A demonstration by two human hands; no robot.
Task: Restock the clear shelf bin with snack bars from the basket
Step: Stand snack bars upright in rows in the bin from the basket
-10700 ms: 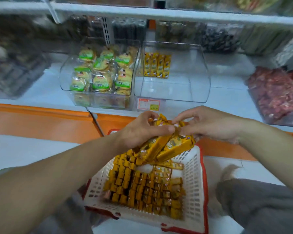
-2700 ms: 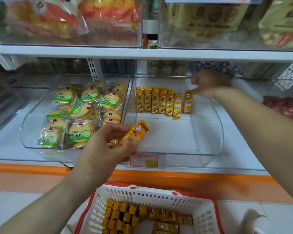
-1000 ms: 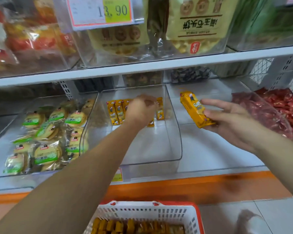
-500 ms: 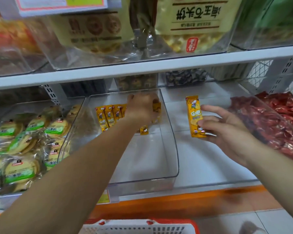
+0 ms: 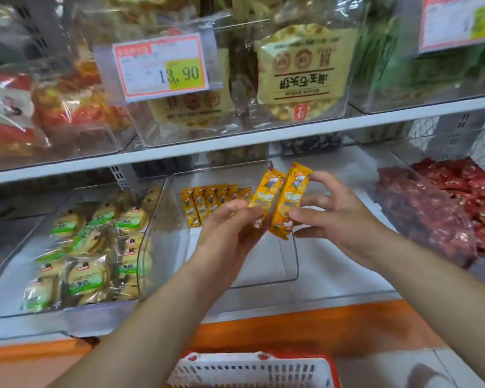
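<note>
clear bin (image 5: 290, 261) holds only one far row of bars (image 5: 213, 198), so mostly unfilled; left hand (image 5: 230, 231) fingers clamp a bar (image 5: 263, 196), right hand (image 5: 342, 219) fingers a second bar (image 5: 293, 197).

Green-labelled round cakes (image 5: 88, 278) lie at the left, red-wrapped snacks (image 5: 443, 208) at the right. On the upper shelf (image 5: 375, 123), a price tag (image 5: 163, 65) reads 13.90 beside a beige biscuit bag (image 5: 301, 71).

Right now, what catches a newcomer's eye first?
Dead centre, the left hand and right hand each hold a yellow snack bar upright, side by side, in front of the clear bin. Upper left, a price tag reads 13.90; the red-rimmed basket peeks in at the bottom edge.
</note>
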